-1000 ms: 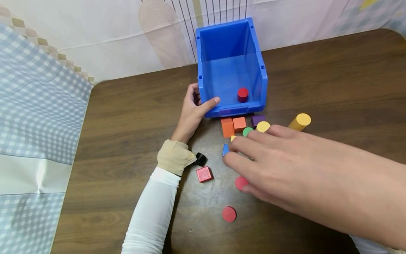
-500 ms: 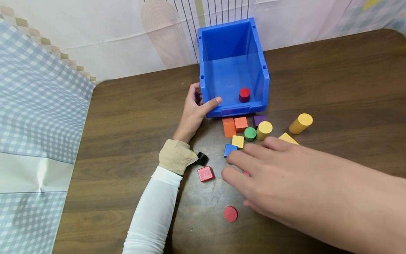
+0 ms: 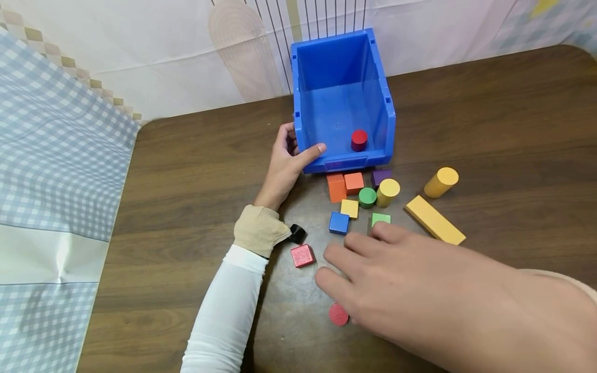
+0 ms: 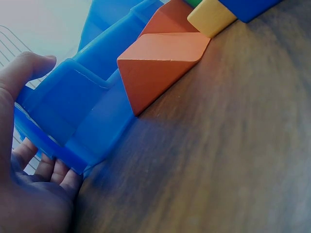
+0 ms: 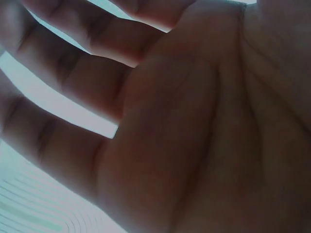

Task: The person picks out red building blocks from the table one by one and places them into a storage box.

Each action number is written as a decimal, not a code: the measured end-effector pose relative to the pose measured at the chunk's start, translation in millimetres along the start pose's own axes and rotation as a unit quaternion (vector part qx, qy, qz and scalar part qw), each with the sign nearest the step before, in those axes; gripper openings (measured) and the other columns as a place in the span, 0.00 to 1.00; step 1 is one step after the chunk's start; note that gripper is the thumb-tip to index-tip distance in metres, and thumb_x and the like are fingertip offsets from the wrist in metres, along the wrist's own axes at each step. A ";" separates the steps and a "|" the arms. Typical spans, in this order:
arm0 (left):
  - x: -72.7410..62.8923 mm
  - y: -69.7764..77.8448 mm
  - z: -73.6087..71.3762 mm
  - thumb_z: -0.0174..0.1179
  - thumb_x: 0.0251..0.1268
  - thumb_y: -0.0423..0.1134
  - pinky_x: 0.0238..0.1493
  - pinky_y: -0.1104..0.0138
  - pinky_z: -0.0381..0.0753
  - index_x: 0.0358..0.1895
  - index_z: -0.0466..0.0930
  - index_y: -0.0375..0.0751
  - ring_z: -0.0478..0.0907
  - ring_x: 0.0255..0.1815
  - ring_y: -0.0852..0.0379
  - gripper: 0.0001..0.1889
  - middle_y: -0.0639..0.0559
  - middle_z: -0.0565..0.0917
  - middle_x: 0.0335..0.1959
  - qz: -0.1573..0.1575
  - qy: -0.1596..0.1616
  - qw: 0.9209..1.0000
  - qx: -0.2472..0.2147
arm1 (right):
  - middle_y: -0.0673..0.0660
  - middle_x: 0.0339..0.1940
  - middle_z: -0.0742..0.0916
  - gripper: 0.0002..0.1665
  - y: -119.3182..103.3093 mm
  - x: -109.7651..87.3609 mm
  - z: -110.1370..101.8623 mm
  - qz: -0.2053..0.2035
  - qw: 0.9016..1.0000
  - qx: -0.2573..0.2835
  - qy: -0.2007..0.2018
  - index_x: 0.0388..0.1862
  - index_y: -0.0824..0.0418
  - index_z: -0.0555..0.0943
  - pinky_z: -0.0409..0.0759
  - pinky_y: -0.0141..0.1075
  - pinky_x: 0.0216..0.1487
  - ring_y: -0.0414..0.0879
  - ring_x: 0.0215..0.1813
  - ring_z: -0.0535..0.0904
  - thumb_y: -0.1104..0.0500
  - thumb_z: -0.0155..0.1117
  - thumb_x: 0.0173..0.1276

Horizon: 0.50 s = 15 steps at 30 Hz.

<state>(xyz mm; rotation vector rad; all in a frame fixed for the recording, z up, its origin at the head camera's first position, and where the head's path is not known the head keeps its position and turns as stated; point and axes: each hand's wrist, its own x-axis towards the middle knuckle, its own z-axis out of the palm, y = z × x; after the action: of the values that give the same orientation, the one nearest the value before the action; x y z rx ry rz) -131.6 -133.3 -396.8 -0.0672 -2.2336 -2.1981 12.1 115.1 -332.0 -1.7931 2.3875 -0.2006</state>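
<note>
My left hand [image 3: 285, 166] grips the front left corner of a blue bin [image 3: 347, 163], thumb over the rim and fingers outside the wall. In the left wrist view, the thumb and fingers sit either side of the bin's wall [image 4: 53, 141]. A red cylinder [image 3: 359, 140] stands inside the bin. My right hand [image 3: 396, 280] is over the table, palm down, fingers loosely bent and spread. The right wrist view shows nothing in its palm [image 5: 165, 121]. Near its fingertips lie a red disc [image 3: 338, 314], a red cube [image 3: 302, 256] and a blue cube [image 3: 339, 223].
Before the bin stand orange blocks [image 3: 337, 189], a purple block [image 3: 381, 177], a green cylinder [image 3: 367, 197], a yellow cylinder [image 3: 388, 192] and a yellow cube [image 3: 350, 208]. A green block [image 3: 381, 219], a yellow bar [image 3: 435, 220] and a taller yellow cylinder [image 3: 441, 182] lie rightward.
My right hand has drawn back toward the near edge, uncovering the yellow bar, the green block and the blue cube. A second red disc is now hidden. The left hand keeps its grip.
</note>
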 end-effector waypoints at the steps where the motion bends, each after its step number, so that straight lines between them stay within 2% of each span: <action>1: 0.0 0.0 0.1 0.73 0.64 0.41 0.67 0.58 0.79 0.72 0.66 0.36 0.77 0.64 0.47 0.37 0.39 0.76 0.64 0.000 -0.001 1.000 0.000 | 0.44 0.58 0.77 0.40 -5.3 3.2 -12.7 -0.005 1.000 -0.002 -0.007 0.73 0.38 0.68 0.72 0.56 0.41 0.49 0.53 0.71 0.35 0.74 0.67; 4: -0.2 0.0 0.5 0.73 0.64 0.41 0.67 0.58 0.79 0.72 0.65 0.36 0.76 0.64 0.47 0.37 0.39 0.76 0.65 0.000 0.000 1.000 0.000 | 0.48 0.47 0.78 0.31 -20.6 11.5 -48.5 -0.020 1.000 -0.022 -0.005 0.63 0.47 0.73 0.72 0.47 0.39 0.46 0.46 0.70 0.42 0.76 0.67; 6: -0.6 0.0 0.5 0.73 0.65 0.41 0.68 0.58 0.79 0.72 0.65 0.36 0.76 0.65 0.47 0.37 0.39 0.76 0.65 -0.001 0.001 1.000 0.001 | 0.49 0.42 0.78 0.25 -27.9 15.6 -61.5 -0.030 0.998 -0.046 0.005 0.56 0.51 0.75 0.69 0.41 0.38 0.44 0.41 0.69 0.46 0.75 0.68; 7: -0.8 -0.2 0.5 0.73 0.65 0.41 0.68 0.58 0.79 0.72 0.65 0.36 0.76 0.65 0.47 0.37 0.40 0.76 0.65 -0.003 0.001 1.000 0.001 | 0.49 0.41 0.78 0.21 -30.7 16.7 -64.9 -0.035 0.998 -0.053 0.012 0.53 0.53 0.75 0.68 0.40 0.37 0.45 0.39 0.68 0.48 0.73 0.70; 11: -1.6 -0.8 0.5 0.73 0.65 0.42 0.68 0.57 0.79 0.72 0.65 0.37 0.76 0.65 0.47 0.37 0.39 0.76 0.66 -0.006 0.001 1.000 -0.001 | 0.50 0.36 0.77 0.16 -38.6 20.3 -65.5 -0.048 0.995 -0.086 0.025 0.47 0.56 0.74 0.65 0.38 0.33 0.45 0.33 0.66 0.52 0.69 0.69; 15: -1.2 -1.0 0.1 0.73 0.64 0.42 0.68 0.57 0.79 0.72 0.65 0.37 0.76 0.66 0.47 0.37 0.39 0.76 0.66 -0.005 0.001 1.000 -0.002 | 0.50 0.36 0.78 0.24 -43.8 23.9 -61.9 -0.056 0.992 -0.111 0.030 0.45 0.55 0.75 0.65 0.37 0.31 0.45 0.33 0.67 0.41 0.72 0.62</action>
<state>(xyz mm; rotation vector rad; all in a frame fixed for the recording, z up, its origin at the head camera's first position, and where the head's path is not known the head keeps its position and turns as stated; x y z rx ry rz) -130.4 -133.2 -397.8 -0.0545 -2.2326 -2.2066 34.5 81.1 -263.7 -2.0488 2.4348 -0.0006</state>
